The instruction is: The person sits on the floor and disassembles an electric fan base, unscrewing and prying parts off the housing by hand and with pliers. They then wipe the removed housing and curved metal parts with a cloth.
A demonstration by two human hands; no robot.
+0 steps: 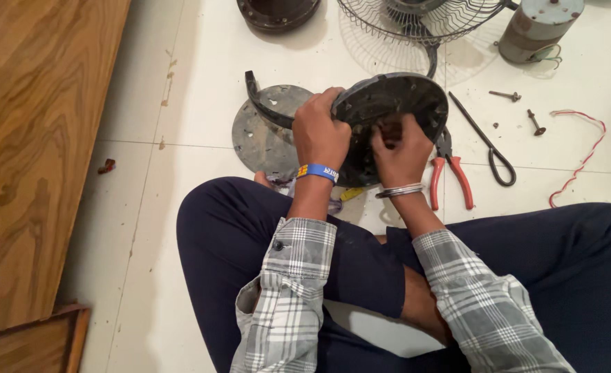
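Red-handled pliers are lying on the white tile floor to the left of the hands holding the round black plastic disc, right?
Not quite. The red-handled pliers lie on the white tile floor to the right of the hands, beside the right hand. The left hand and right hand do grip the round black plastic disc. The head view shows this.

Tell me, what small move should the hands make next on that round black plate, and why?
Probably keep the left hand gripping the round black plate by its rim while the right hand works its fingers at the centre, since they already press there and the plate is tilted off the floor.
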